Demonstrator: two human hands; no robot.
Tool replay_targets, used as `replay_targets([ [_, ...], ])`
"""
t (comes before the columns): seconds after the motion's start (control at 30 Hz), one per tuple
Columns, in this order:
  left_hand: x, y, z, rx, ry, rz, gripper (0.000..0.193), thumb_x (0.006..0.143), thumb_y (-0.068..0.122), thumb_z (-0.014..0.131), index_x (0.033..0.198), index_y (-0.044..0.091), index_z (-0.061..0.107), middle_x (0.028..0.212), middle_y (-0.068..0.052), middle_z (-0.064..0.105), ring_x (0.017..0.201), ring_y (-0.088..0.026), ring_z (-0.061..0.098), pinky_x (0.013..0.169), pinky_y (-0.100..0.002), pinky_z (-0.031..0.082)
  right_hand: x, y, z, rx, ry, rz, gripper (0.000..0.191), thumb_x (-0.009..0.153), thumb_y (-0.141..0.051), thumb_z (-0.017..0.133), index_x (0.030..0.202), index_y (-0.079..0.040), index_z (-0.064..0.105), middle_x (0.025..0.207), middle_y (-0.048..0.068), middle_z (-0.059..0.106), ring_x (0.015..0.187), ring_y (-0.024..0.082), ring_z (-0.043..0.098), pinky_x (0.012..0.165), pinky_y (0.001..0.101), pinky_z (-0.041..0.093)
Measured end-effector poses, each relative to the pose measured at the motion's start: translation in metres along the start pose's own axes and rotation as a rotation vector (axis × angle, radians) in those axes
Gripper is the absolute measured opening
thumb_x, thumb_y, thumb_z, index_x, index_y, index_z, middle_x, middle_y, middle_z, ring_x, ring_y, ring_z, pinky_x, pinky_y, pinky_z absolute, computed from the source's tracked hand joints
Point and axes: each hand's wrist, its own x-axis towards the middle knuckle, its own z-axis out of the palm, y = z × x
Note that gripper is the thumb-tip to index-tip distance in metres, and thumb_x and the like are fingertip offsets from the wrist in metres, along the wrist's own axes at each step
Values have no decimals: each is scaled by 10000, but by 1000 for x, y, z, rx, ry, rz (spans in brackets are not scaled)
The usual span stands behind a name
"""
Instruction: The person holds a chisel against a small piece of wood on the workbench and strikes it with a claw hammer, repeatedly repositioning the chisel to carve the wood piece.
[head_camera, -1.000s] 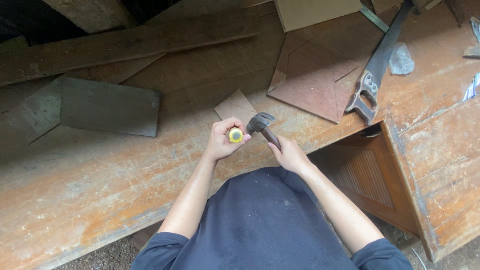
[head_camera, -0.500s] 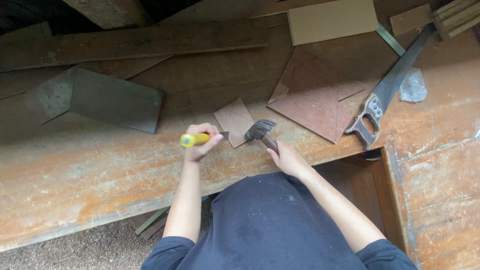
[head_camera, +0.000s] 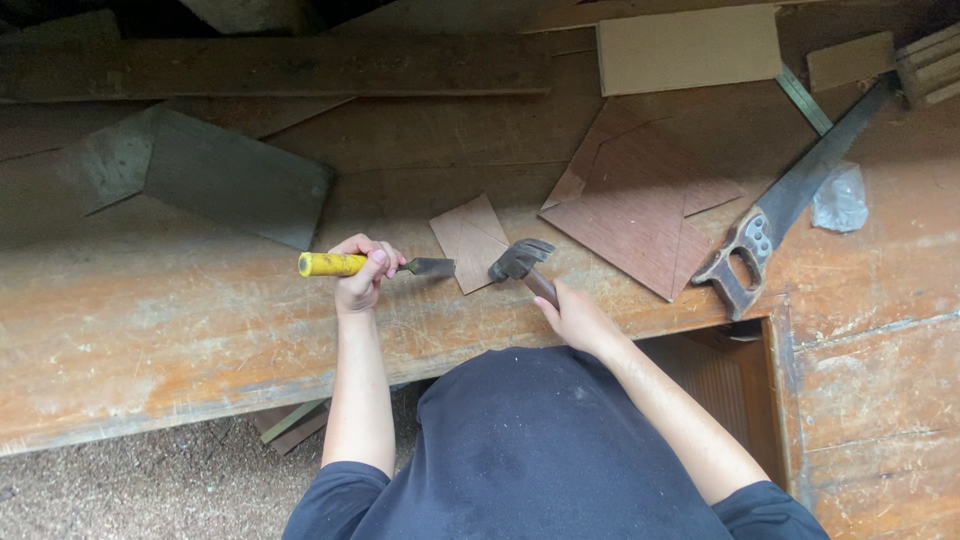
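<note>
On a worn wooden workbench (head_camera: 150, 330), the left hand (head_camera: 362, 275) grips a yellow-handled chisel (head_camera: 372, 265), fingers wrapped tight, its blade apparently touching a small plywood square (head_camera: 470, 238). The right hand (head_camera: 578, 318) clasps a claw hammer (head_camera: 522, 265) just beside it. A handsaw (head_camera: 790, 200) lies farther right.

Soft daylight is falling evenly over the workbench (head_camera: 200, 330), no hard shadows. Top edge is sitting in deep shade, dark boards there losing detail. Faint shadow is lying under the left hand (head_camera: 362, 275) and the hammer (head_camera: 522, 262). Mild glare is showing on the clear plastic scrap (head_camera: 840, 197) and the saw blade (head_camera: 815, 170). Focus is holding sharp across the centre; corners are softening slightly, edges bowing a little from the wide lens. No motion blur showing.
</note>
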Motion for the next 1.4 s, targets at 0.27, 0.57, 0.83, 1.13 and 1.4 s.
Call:
replay_targets([
  [0.27,-2,7,4,-52,-59,162,311,980,107,668,704,83,527,553,-7,452,513,-129,438,558,-325,411,1,-1,-1,-27,22,-40,398,1031,-385,524,1143,-7,580,955,247,715,911,397,706,818,493,543],
  [0.57,2,-17,31,-94,-91,68,343,970,86,648,667,64,488,530,-4,408,461,-123,340,495,-314,304,-4,-7,-2,-31,-15,16,387,1038,-384,502,1160,-21,563,931,218,715,870,356,726,799,471,562],
  [0.83,1,-18,36,40,-78,-15,298,937,18,667,674,40,531,553,-24,486,489,-118,420,506,-293,347,-3,-9,-4,-57,-27,17,389,1050,-388,498,1166,-22,561,932,206,720,860,335,721,802,466,561],
  [1.13,2,-26,39,214,-42,-52,309,924,16,682,645,37,549,568,-18,554,501,-95,475,492,-260,359,-1,-4,-2,-54,-32,35,376,1047,-390,499,1170,-41,571,918,195,727,851,330,727,791,468,566],
  [1.4,-4,-35,48,490,-19,38,260,886,76,726,646,52,631,569,-15,596,497,-100,543,488,-243,390,2,3,1,-53,-1,-24,377,1040,-385,519,1175,-37,574,916,206,724,856,351,716,792,474,560],
])
